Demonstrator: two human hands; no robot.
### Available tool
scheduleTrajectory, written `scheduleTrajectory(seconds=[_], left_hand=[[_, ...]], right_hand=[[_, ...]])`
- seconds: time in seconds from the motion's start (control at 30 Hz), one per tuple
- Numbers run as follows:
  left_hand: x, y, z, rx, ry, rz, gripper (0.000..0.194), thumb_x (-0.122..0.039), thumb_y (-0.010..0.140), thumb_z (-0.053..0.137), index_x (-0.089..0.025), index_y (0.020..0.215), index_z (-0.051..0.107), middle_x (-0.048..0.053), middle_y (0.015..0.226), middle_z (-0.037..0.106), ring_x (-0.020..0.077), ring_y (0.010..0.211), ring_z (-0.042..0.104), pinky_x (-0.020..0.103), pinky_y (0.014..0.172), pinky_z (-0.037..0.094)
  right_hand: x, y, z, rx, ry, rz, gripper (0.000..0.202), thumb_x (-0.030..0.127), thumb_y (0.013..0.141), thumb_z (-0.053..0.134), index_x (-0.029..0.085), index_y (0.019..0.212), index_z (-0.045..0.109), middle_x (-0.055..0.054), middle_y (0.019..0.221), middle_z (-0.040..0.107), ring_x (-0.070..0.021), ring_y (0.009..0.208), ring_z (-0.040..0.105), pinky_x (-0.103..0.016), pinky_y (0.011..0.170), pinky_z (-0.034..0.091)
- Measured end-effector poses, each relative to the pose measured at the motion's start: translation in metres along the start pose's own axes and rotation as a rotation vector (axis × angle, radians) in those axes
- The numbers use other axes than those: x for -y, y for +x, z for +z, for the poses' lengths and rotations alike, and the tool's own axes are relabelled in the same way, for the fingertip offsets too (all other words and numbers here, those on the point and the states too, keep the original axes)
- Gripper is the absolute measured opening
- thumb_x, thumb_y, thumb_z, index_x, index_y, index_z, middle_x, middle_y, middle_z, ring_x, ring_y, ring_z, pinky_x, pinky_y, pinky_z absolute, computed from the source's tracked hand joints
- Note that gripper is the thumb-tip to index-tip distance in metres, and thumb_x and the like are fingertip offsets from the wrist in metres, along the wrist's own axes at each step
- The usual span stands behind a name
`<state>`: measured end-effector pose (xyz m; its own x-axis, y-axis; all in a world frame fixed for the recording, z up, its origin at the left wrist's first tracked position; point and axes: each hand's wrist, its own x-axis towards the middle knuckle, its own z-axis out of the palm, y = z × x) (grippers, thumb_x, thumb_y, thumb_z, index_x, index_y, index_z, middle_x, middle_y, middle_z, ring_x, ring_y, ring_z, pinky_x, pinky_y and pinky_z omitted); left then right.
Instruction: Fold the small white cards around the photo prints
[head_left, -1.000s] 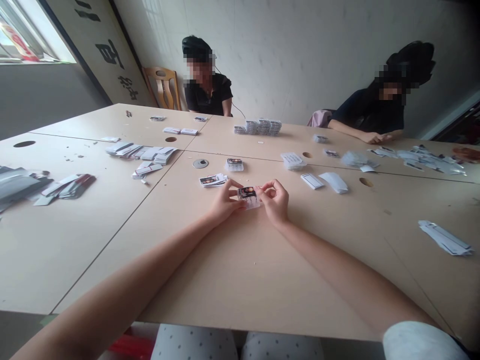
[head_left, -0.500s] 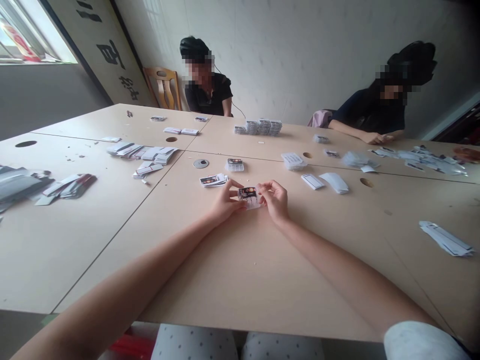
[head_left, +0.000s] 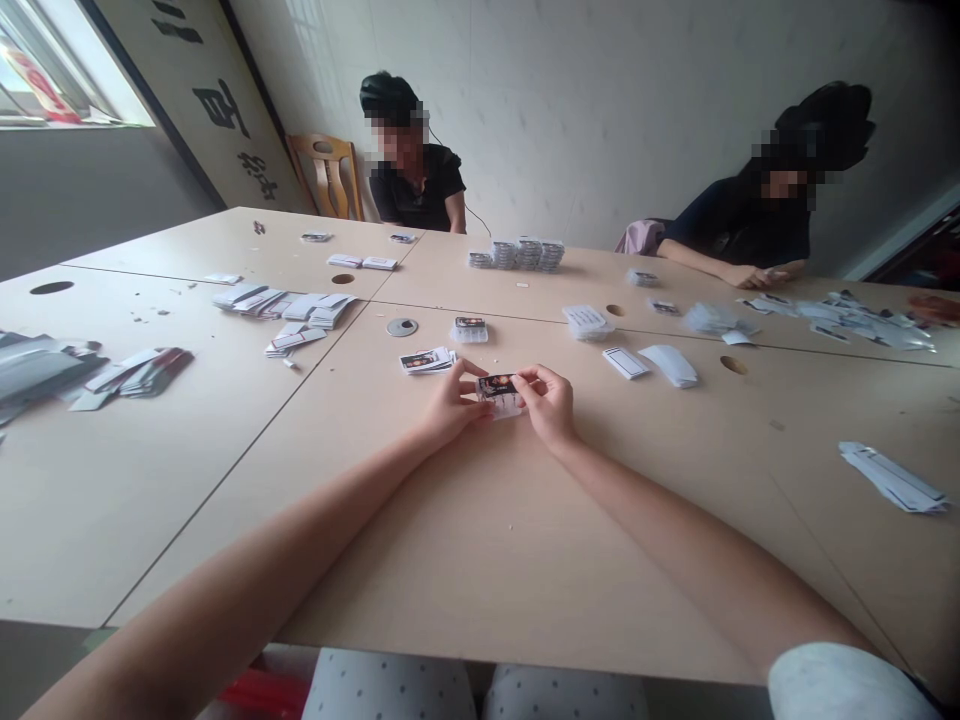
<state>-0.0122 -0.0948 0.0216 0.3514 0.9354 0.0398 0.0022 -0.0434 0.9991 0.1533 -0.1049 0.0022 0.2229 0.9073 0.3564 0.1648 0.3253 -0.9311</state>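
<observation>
Between my hands, just above or on the table, is a small clear plastic case (head_left: 507, 408) with a dark printed card (head_left: 496, 385) over its upper part. My left hand (head_left: 454, 408) grips the case by its left end, thumb along the near side. On the right end, my right hand (head_left: 547, 402) is closed, with its thumb lying on the corner of the card. Its other fingertips are partly hidden behind. Just beyond my left hand lies a small fanned pile of printed cards (head_left: 426, 361). A similar clear case with a dark card (head_left: 470, 329) stands farther back.
Stacked cases (head_left: 528, 254) stand toward the far edge. Clear plastic pieces (head_left: 587, 321) and white slips (head_left: 625, 363) lie to the right, with more slips (head_left: 892, 478) at far right. Bundles of white packets (head_left: 285, 305) spread leftward. Two people sit opposite, one with hands (head_left: 754, 278) on the table.
My right thumb has shifted left and inward onto the corner of the dark card. My left hand and the case have hardly moved.
</observation>
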Motion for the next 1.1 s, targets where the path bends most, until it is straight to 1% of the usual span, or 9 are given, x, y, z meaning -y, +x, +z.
scheduleTrajectory(seconds=[0.1, 0.27, 0.53, 0.6, 0.67, 0.73, 0.9, 1.1], left_hand=[[0.0000, -0.0003, 0.0000, -0.003, 0.008, -0.002, 0.043, -0.019, 0.065, 0.072, -0.019, 0.097, 0.044, 0.003, 0.086, 0.066, 0.0152, 0.069, 0.067, 0.028, 0.059, 0.057], [0.0007, 0.0000, -0.0003, 0.011, 0.006, -0.005, 0.044, -0.019, 0.064, 0.073, -0.019, 0.097, 0.043, 0.003, 0.088, 0.066, 0.0145, 0.068, 0.066, 0.027, 0.057, 0.056], [0.0034, 0.0009, -0.0012, 0.017, 0.002, -0.011, 0.043, -0.022, 0.065, 0.074, -0.020, 0.096, 0.043, 0.002, 0.084, 0.067, 0.0148, 0.065, 0.066, 0.027, 0.057, 0.055], [0.0024, 0.0002, -0.0010, 0.018, -0.001, -0.009, 0.043, -0.023, 0.066, 0.074, -0.020, 0.096, 0.043, 0.002, 0.083, 0.066, 0.0139, 0.063, 0.066, 0.026, 0.056, 0.055], [0.0007, -0.0006, -0.0006, 0.018, -0.006, -0.011, 0.043, -0.022, 0.065, 0.074, -0.019, 0.096, 0.044, 0.001, 0.083, 0.066, 0.0135, 0.063, 0.066, 0.027, 0.057, 0.056], [-0.0007, -0.0010, -0.0002, 0.016, -0.007, -0.015, 0.044, -0.021, 0.065, 0.074, -0.019, 0.096, 0.044, 0.001, 0.083, 0.066, 0.0133, 0.064, 0.066, 0.027, 0.058, 0.056], [0.0002, -0.0002, -0.0006, 0.015, 0.006, -0.006, 0.045, -0.021, 0.064, 0.075, -0.020, 0.097, 0.044, 0.001, 0.082, 0.065, 0.0135, 0.063, 0.065, 0.025, 0.055, 0.054], [0.0020, 0.0003, -0.0017, 0.015, 0.015, -0.006, 0.045, -0.022, 0.064, 0.075, -0.020, 0.097, 0.044, 0.002, 0.084, 0.066, 0.0142, 0.064, 0.066, 0.027, 0.056, 0.055]], right_hand=[[0.0013, -0.0010, -0.0006, -0.007, -0.028, -0.011, 0.021, 0.039, 0.077, 0.062, 0.019, 0.073, 0.063, 0.002, 0.057, 0.057, -0.0123, 0.047, 0.053, -0.023, 0.047, 0.042], [-0.0006, -0.0005, -0.0021, 0.004, -0.061, -0.043, 0.029, 0.044, 0.084, 0.055, 0.019, 0.071, 0.061, 0.003, 0.050, 0.051, -0.0126, 0.048, 0.052, -0.023, 0.049, 0.042], [-0.0013, 0.0003, -0.0007, -0.035, 0.030, 0.040, 0.042, 0.054, 0.086, 0.049, 0.017, 0.072, 0.061, 0.001, 0.060, 0.055, -0.0094, 0.042, 0.050, -0.022, 0.042, 0.039], [-0.0007, 0.0000, -0.0007, -0.020, 0.019, 0.036, 0.039, 0.054, 0.081, 0.056, 0.017, 0.070, 0.061, 0.001, 0.060, 0.057, -0.0095, 0.043, 0.050, -0.022, 0.043, 0.040], [-0.0008, 0.0000, -0.0007, -0.004, -0.011, 0.028, 0.034, 0.051, 0.074, 0.066, 0.018, 0.070, 0.062, 0.001, 0.060, 0.059, -0.0101, 0.044, 0.051, -0.023, 0.044, 0.041], [-0.0015, 0.0002, -0.0006, -0.003, -0.032, 0.021, 0.030, 0.047, 0.071, 0.069, 0.018, 0.071, 0.062, 0.001, 0.060, 0.060, -0.0105, 0.045, 0.051, -0.023, 0.044, 0.042], [-0.0024, 0.0009, -0.0002, -0.005, 0.014, 0.030, 0.023, 0.041, 0.073, 0.066, 0.018, 0.073, 0.063, 0.000, 0.065, 0.061, -0.0103, 0.046, 0.052, -0.023, 0.043, 0.043], [-0.0041, 0.0011, -0.0001, -0.007, 0.043, 0.035, 0.017, 0.036, 0.074, 0.063, 0.018, 0.073, 0.063, 0.001, 0.064, 0.059, -0.0094, 0.045, 0.052, -0.022, 0.043, 0.042]])
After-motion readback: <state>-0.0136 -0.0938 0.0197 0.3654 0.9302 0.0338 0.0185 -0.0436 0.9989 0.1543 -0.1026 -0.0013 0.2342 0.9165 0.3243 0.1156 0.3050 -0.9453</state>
